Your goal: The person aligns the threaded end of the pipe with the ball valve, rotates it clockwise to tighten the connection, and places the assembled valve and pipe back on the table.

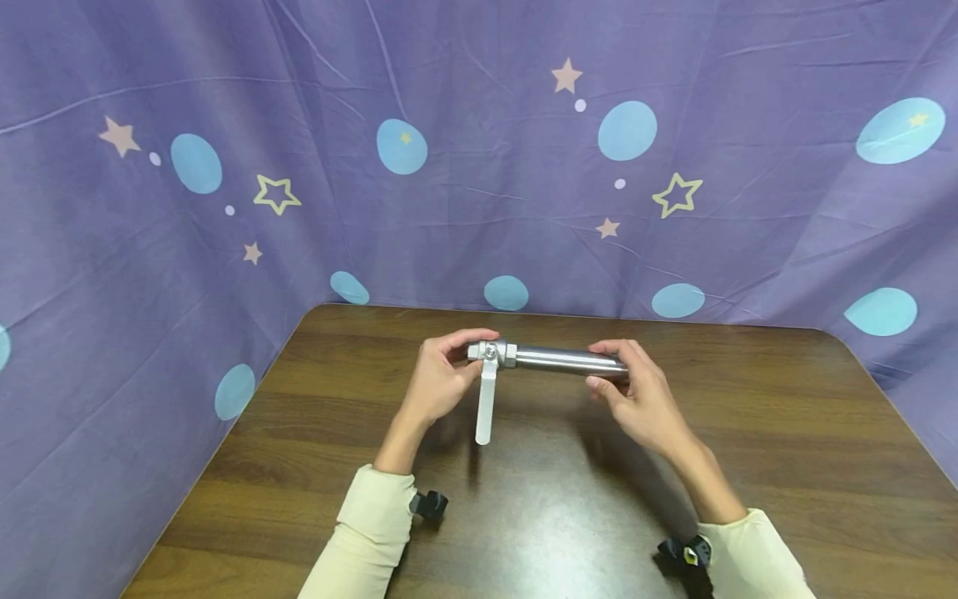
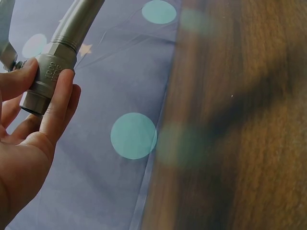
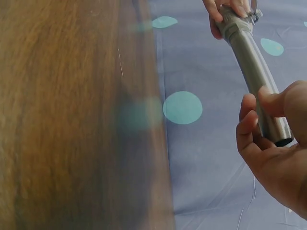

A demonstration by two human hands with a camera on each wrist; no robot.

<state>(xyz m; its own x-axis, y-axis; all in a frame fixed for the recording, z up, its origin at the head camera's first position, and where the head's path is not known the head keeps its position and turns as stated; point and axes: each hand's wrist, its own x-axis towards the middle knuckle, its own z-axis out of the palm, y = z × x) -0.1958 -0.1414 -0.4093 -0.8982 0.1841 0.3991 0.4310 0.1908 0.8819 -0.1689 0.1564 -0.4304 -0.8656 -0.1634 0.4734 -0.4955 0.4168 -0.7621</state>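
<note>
A metal ball valve (image 1: 501, 353) with a long flat lever handle (image 1: 486, 408) is joined to the left end of a shiny steel pipe (image 1: 561, 359). My left hand (image 1: 440, 378) grips the valve body, thumb on the near side and fingers behind, as the left wrist view shows. Around the pipe's right end curl the fingers and thumb of my right hand (image 1: 644, 395). Both pieces are held up over the table in one line, the lever pointing toward me. In the right wrist view the pipe's open end (image 3: 284, 142) shows dark beside the palm.
Under the hands lies a brown wood-grain table (image 1: 314, 466) with rounded far corners. A purple curtain (image 1: 479, 208) printed with stars and blue dots hangs along its back and left side. Each wrist wears a black strap mount (image 1: 429, 505).
</note>
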